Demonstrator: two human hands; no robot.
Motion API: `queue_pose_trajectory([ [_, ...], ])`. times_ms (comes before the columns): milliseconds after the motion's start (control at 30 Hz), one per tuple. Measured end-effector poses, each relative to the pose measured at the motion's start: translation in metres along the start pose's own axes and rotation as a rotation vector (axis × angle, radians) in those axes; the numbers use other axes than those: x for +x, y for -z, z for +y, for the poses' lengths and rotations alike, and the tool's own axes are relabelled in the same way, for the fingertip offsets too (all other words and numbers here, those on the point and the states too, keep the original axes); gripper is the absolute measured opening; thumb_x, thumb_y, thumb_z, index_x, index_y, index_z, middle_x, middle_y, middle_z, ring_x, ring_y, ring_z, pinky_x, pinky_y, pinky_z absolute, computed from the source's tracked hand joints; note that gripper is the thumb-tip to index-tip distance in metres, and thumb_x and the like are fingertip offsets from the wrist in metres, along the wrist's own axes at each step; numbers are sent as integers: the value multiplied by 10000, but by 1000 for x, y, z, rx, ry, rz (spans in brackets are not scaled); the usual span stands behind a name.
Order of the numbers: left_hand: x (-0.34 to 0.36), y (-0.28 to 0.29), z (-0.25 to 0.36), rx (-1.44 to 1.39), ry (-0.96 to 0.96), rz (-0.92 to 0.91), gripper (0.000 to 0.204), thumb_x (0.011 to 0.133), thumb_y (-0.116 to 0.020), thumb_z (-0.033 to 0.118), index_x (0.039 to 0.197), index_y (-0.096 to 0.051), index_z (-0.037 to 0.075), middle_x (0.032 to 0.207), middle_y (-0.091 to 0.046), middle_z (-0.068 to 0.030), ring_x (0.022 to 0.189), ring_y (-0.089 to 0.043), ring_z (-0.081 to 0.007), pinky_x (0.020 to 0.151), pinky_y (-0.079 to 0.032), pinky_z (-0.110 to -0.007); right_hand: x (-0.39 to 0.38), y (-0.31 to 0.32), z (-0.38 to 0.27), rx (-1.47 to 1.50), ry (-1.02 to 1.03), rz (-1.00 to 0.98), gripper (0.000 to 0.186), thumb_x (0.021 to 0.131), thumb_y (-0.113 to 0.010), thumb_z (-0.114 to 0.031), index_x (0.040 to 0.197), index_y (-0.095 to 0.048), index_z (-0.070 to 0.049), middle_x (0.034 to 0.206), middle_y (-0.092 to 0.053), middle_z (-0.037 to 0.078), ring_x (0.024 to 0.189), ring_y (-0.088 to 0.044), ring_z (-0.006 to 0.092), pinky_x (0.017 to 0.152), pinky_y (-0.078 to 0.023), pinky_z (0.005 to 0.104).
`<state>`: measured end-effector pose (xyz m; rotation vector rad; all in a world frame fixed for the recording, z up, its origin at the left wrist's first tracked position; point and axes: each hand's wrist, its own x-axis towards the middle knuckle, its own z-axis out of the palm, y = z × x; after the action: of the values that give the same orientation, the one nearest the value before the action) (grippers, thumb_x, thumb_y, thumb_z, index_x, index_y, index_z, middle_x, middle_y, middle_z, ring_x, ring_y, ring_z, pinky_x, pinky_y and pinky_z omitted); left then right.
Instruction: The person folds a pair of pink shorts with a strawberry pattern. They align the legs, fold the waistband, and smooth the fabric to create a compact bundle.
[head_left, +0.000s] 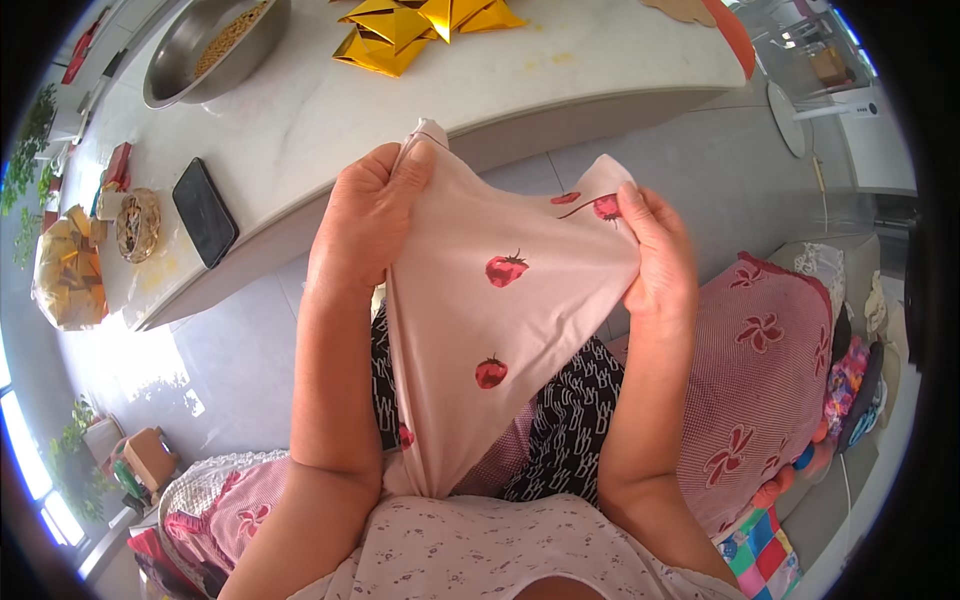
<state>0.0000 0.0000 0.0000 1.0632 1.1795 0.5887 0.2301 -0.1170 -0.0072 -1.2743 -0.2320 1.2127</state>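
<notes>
You held the pink cloth up in the middle of the frame, one upper corner in each hand, so that it hung spread between them and its strawberry print faced you. Your left hand was closed on the left corner, thumb pressed over the fabric near the top edge, and that corner stood a little higher. Your right hand was pinched shut on the right corner, fingers lying along the edge, which kept the upper hem taut. The lower end of the cloth narrowed and fell to your lap at lower centre, where gravity gathered it against a black patterned cloth lying beneath.

Behind the cloth, across the top of the frame, ran a white table. On it sat a metal bowl at upper left, folded gold paper at top centre, and a dark phone near the table's left edge. At the right of the frame a red checked cover with bow shapes lay just beside your right forearm, likely within reach for that reason.
</notes>
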Motion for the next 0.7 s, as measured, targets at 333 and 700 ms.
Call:
queue_pose_trajectory([
  [333,11,10,-2,-555,-81,-147,237,911,-573,100,1103,-585,-39,953,-662,-118,810,-649,-170,713,-546,-302,0,0,2,6,-6,-252,167,864,-585,-5,1030,-607,2,982,-648,84,847,-613,147,760,-503,291],
  [700,4,-1,1,-151,-238,80,202,946,-554,176,1045,-606,8,909,-657,-38,754,-577,-61,657,-483,-236,0,-8,11,-214,416,171,114,924,-556,-68,990,-604,12,891,-627,23,773,-533,58,709,-444,224],
])
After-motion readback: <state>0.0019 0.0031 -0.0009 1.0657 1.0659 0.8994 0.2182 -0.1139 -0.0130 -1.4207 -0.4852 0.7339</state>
